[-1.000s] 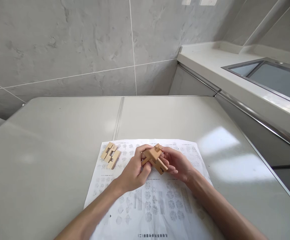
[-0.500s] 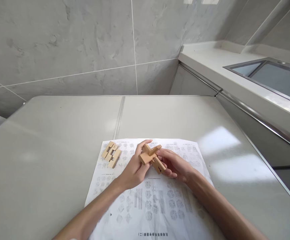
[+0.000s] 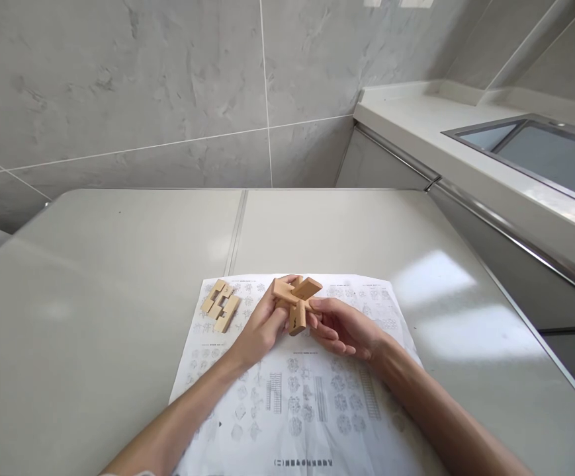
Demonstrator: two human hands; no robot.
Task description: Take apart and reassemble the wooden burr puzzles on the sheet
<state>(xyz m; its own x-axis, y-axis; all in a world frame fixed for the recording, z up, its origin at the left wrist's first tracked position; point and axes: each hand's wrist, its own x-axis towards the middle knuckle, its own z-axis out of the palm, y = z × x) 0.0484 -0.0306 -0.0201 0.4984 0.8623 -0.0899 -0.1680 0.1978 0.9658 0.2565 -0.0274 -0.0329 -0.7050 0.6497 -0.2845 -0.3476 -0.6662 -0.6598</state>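
Between my hands is a wooden interlocking puzzle (image 3: pixel 297 322), its light-brown bars crossing one another, with a dark mark on the bar that points toward me. My left hand (image 3: pixel 262 330) is closed around its left side. On the right side, my right hand (image 3: pixel 341 327) pinches a bar, thumb on top and fingers curled below. The puzzle is held above a printed paper sheet (image 3: pixel 247 443). Left of my left hand, several notched wooden pieces (image 3: pixel 221 306) lie together on the sheet. The inner joints of the held puzzle are partly hidden by my fingers.
The sheet, covered in small diagrams, lies on a pale folding table (image 3: pixel 93 297) with a seam across it. A grey tiled wall (image 3: pixel 168 79) stands behind. On the right is a white counter (image 3: pixel 416 119) with a sink (image 3: pixel 545 152).
The puzzle has turned in my hands: the marked bar, which pointed toward the lower right, now points down toward me. The loose pieces have stayed in place.
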